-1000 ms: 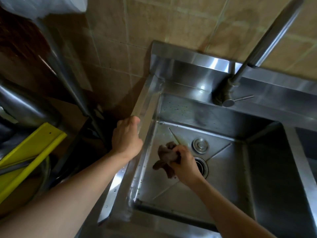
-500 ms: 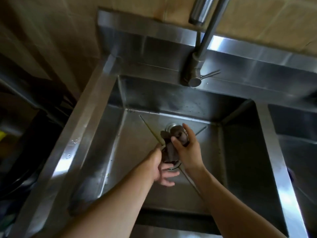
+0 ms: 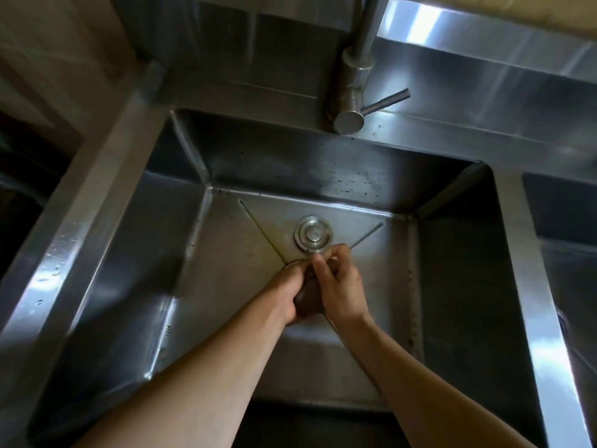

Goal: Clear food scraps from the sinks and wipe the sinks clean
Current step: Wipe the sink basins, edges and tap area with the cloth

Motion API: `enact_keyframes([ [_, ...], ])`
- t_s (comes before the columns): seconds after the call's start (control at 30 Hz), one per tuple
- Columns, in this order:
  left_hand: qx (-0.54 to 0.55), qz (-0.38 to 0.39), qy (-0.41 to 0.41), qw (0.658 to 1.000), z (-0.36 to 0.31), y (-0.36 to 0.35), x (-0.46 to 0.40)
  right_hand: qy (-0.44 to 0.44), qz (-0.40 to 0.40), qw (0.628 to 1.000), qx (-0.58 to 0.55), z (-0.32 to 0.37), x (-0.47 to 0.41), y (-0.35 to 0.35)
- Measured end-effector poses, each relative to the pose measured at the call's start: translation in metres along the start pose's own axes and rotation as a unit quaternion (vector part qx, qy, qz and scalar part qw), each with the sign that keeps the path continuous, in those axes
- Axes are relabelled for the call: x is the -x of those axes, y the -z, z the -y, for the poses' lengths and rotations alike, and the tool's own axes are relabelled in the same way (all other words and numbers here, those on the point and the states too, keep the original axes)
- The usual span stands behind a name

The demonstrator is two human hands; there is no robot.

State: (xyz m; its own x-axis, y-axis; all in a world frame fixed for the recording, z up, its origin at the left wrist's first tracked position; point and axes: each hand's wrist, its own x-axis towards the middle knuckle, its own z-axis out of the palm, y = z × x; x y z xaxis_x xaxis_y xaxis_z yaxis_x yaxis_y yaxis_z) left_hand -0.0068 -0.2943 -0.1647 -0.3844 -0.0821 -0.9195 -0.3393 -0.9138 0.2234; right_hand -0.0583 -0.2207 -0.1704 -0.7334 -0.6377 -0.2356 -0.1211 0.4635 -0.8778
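Both my hands meet low in the stainless steel sink [image 3: 226, 253], over its drain. A dark brown cloth [image 3: 307, 300] is bunched between them, mostly hidden, with only a small wad showing between the palms. My left hand [image 3: 284, 294] grips the cloth from the left. My right hand [image 3: 339, 286] wraps over it from the right, fingers curled. Just behind my fingers a round metal plug [image 3: 312, 234] sits on the sink floor. Small dark specks dot the sink's back wall [image 3: 349, 182].
A faucet column [image 3: 352, 76] with a side lever [image 3: 386, 100] stands on the back ledge above the sink. A steel divider [image 3: 529, 302] separates a second sink [image 3: 568, 253] at the right. The left rim [image 3: 74, 227] carries water drops; beyond it is dark.
My left hand left the sink's left rim and joined my right hand on the cloth. The cloth, loose and visible before, is now balled between both hands. The view dropped closer over the sink.
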Motion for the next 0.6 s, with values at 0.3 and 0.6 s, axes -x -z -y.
enact_keyframes([
  [0.3, -0.002, -0.031, 0.007, 1.0, -0.004, 0.012, -0.022, 0.216, 0.109, 0.962, 0.125, -0.029, 0.005, 0.007],
  [0.6, 0.003, -0.123, -0.029, 0.992, 0.008, -0.002, -0.031, 0.081, -0.015, 0.988, 0.133, -0.036, -0.008, -0.016],
])
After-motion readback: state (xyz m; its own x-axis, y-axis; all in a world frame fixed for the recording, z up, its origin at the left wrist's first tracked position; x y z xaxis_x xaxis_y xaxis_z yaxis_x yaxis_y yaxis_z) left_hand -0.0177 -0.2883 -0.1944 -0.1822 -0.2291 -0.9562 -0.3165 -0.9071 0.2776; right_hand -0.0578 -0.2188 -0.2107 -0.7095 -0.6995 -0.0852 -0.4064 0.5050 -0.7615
